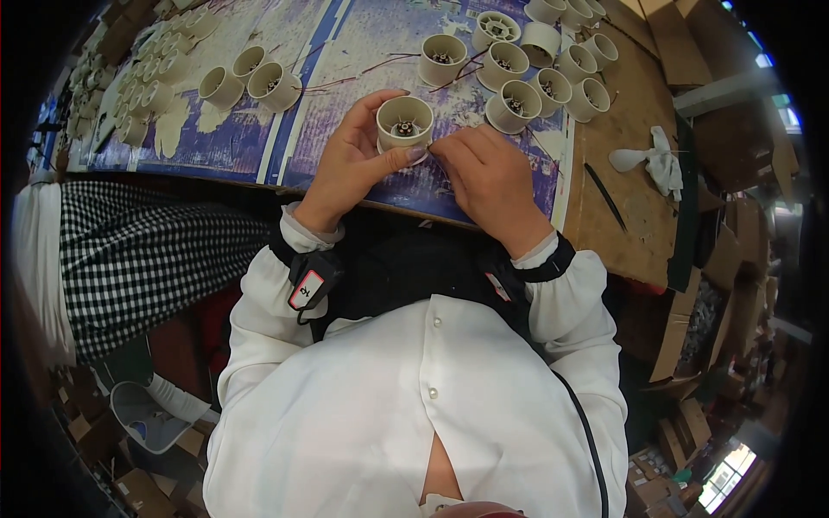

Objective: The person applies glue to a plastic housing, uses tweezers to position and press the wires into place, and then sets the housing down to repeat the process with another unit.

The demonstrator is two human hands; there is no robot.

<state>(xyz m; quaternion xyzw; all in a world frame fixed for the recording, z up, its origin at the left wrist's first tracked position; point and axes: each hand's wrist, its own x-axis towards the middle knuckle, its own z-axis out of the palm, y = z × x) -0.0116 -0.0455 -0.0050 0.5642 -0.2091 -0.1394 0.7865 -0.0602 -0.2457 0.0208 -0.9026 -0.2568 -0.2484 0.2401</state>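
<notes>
My left hand (350, 164) grips a cream cylindrical plastic housing (391, 113) near the table's front edge, thumb across its near side and fingers round the far left. The housing is tilted so its open top faces me, showing a small dark and metallic core inside. My right hand (494, 177) is at the housing's right side, thumb and fingertips pinched together close to its lower rim. What lies between those fingertips is too small or hidden to name. Just beyond, to the right, stands a similar housing (503, 110) with a core inside.
Several more cream housings (444, 69) stand at the back right, some trailing thin dark red wires (386, 62). Others (271, 93) are on the left. A black pen-like stick (604, 197) and a white spoon-shaped item (628, 159) lie on brown board (639, 224) at right. Checkered cloth (147, 259) hangs at left.
</notes>
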